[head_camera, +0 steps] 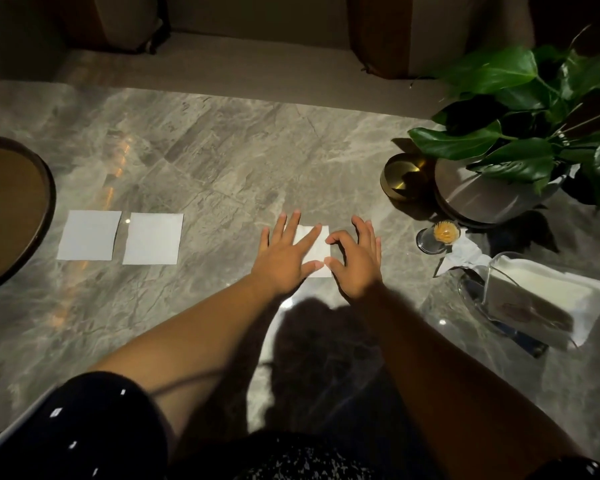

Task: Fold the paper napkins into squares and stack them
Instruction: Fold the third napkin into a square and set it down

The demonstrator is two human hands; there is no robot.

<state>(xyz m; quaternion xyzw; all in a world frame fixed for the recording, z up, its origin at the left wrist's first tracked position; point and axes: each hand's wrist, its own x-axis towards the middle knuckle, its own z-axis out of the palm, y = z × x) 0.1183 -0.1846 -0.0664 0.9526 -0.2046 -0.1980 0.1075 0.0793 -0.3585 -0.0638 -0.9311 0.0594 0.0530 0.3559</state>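
A small white folded napkin lies on the marble table in the middle. My left hand rests flat on its left part with fingers spread. My right hand touches its right edge with thumb and forefinger curled, the other fingers raised. Two folded white napkin squares lie side by side to the left, one farther left and one beside it, not stacked. A clear holder with unfolded napkins sits at the right.
A round dark tray lies at the left edge. A potted plant, a brass bowl and a glass of toothpicks stand at the right. A crumpled napkin lies beside the holder. Seating lies beyond the table.
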